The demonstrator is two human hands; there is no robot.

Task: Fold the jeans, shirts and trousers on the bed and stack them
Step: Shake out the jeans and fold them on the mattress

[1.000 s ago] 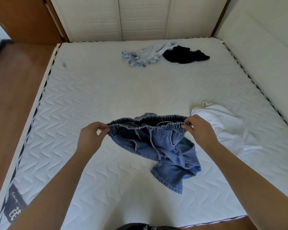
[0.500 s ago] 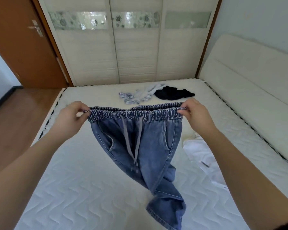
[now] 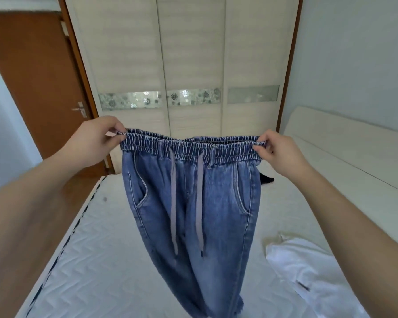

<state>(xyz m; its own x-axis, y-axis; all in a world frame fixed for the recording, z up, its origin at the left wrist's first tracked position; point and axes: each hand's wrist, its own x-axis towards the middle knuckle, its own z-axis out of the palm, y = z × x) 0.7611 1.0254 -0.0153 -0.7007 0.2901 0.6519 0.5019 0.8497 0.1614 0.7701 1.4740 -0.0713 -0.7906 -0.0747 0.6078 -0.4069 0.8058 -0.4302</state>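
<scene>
Jeans [image 3: 191, 203], one pair: raised since a second ago from a bunched heap on the bed [image 3: 115, 260] to full hang, waistband pinched by left hand [image 3: 94, 143] and right hand [image 3: 278, 152]; judged ready for laying flat. White shirt [image 3: 308, 271], one, unfolded. Black garment [image 3: 265, 180], one, mostly hidden.

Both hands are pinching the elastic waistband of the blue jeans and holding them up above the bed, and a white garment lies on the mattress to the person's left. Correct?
Not quite: the head view shows the white garment on the mattress to the person's right. The left hand and right hand do pinch the jeans by the waistband.
</scene>
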